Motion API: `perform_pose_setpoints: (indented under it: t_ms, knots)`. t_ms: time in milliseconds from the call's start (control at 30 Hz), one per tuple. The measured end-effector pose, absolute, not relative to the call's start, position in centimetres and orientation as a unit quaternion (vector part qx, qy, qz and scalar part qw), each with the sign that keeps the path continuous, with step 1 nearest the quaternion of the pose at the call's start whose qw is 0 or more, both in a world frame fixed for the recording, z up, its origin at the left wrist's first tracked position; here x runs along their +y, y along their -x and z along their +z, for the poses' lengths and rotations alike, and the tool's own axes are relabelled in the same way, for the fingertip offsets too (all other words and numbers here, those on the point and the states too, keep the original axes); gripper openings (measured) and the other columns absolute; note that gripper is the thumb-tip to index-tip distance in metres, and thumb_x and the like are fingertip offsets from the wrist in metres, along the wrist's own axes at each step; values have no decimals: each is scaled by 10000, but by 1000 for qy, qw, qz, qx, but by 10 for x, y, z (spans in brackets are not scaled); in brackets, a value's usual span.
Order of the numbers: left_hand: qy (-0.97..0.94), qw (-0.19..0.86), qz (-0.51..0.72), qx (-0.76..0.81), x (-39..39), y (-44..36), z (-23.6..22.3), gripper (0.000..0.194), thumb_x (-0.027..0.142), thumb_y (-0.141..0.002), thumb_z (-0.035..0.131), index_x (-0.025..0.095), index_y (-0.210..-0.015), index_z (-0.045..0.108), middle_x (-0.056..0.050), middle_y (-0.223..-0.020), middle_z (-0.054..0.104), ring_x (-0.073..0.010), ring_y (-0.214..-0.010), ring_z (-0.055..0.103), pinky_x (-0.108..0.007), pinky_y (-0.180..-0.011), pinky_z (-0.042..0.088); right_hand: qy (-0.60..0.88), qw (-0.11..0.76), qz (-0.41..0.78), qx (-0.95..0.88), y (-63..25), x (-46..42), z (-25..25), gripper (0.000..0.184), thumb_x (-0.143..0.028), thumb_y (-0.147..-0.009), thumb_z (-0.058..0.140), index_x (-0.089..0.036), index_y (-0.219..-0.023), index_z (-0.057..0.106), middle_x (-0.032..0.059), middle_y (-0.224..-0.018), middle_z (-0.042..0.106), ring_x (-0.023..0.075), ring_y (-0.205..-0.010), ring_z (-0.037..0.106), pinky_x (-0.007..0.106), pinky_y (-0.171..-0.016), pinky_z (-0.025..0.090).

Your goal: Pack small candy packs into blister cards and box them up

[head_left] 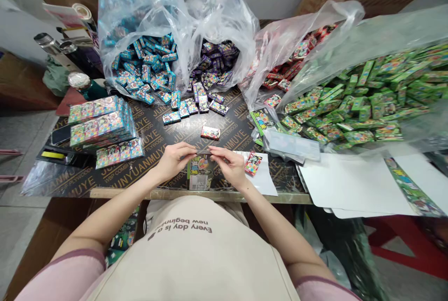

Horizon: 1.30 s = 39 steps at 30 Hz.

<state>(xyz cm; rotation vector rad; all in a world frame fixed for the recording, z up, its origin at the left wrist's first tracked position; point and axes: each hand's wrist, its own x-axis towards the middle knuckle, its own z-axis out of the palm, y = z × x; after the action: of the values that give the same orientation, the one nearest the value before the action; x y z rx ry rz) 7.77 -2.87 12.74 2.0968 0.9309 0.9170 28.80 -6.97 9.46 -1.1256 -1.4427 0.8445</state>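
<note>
My left hand (175, 158) and my right hand (229, 163) both pinch the top edge of a clear printed packet (200, 170), held upright just above the near edge of the dark plywood table (147, 144). The fingers of both hands are closed on it. One red small box (210, 132) lies on the table just beyond my hands. Another red small box (252, 163) rests on a white sheet (266, 177) right of my right hand.
Open plastic bags hold blue boxes (147, 65), purple boxes (217, 60), red boxes (294, 65) and green boxes (371, 95). Stacked finished packs (103, 126) sit at left. Clear sleeves (290, 144) and white sheets (350, 182) lie at right. Bottles (79, 81) stand far left.
</note>
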Motion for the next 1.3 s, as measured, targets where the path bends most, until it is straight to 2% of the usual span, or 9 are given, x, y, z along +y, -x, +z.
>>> perform_pose_setpoints:
  t_ms: [100, 233, 400, 533, 700, 833, 967, 1067, 1300]
  knots:
    - [-805, 316, 375, 335, -28, -80, 120, 163, 243, -834, 624, 205, -945, 737, -79, -922, 740, -164, -807, 698, -281, -749, 555, 476, 523, 342, -619, -283, -73, 84, 204, -252, -815, 641, -254, -1016, 679, 56, -1133, 684, 210, -1025, 655, 380, -920, 523]
    - [-740, 352, 424, 385, -25, -74, 112, 115, 230, -793, 671, 216, -871, 754, -61, -867, 751, -170, -776, 707, -293, -743, 572, 497, 461, 491, -547, -272, -84, 57, 844, -301, -660, 787, -301, -1392, 368, 78, -1195, 605, 188, -879, 665, 324, -713, 568]
    - [-525, 357, 537, 556, -24, -35, 87, 160, 278, -711, 734, 176, -832, 752, -71, -863, 746, -202, -809, 700, -346, -787, 566, 483, 409, 556, -539, -259, -54, 38, 601, -341, -750, 689, -258, -1294, 448, -23, -757, 621, 144, -643, 606, 294, -631, 510]
    - [-417, 284, 541, 673, -47, -1, 63, 291, 304, -734, 696, 135, -969, 715, -113, -964, 711, -233, -894, 673, -411, -855, 534, 497, 377, 326, -710, -234, 29, 51, 432, -395, -800, 638, -227, -1190, 557, 98, -1090, 631, 261, -1021, 579, 432, -900, 447]
    - [-565, 150, 458, 670, -78, 4, 57, 248, 247, -777, 645, 210, -1014, 704, -109, -1250, 584, -266, -1221, 493, -472, -1063, 363, 449, 168, 138, -867, -184, 121, 53, 529, -241, -812, 631, -186, -1318, 487, 159, -1320, 525, 343, -1279, 380, 540, -1024, 303]
    - [-568, 301, 444, 624, -57, -5, 61, 217, 281, -755, 674, 218, -959, 713, -96, -1149, 646, -252, -1130, 553, -454, -1019, 397, 439, 132, 175, -872, -164, 132, 54, 423, -189, -833, 596, -178, -1253, 544, 154, -1168, 611, 325, -1256, 413, 578, -1060, 237]
    - [-341, 529, 512, 585, -17, -18, 68, 430, 417, -695, 726, 192, -1058, 667, -97, -1083, 669, -210, -966, 626, -347, -851, 484, 388, 254, 520, -717, -179, 88, 59, 418, -427, -916, 462, -222, -1280, 475, 79, -1027, 649, 229, -943, 615, 443, -856, 490]
    - [-223, 654, 507, 516, 2, -36, 74, 399, 467, -600, 779, 132, -798, 693, -53, -775, 689, -137, -677, 616, -251, -662, 477, 352, 261, 669, -600, -206, 41, 63, 482, -566, -888, 434, -257, -1258, 437, 37, -919, 658, 197, -787, 644, 394, -722, 538]
    - [-252, 723, 384, 516, 0, -81, 72, 359, 418, -539, 809, 104, -633, 661, -11, -560, 613, -101, -500, 527, -234, -539, 419, 395, 295, 335, -803, -256, -14, 87, 907, -464, -635, 761, -265, -1401, 318, 122, -1445, 381, 319, -1373, 294, 513, -1112, 202]
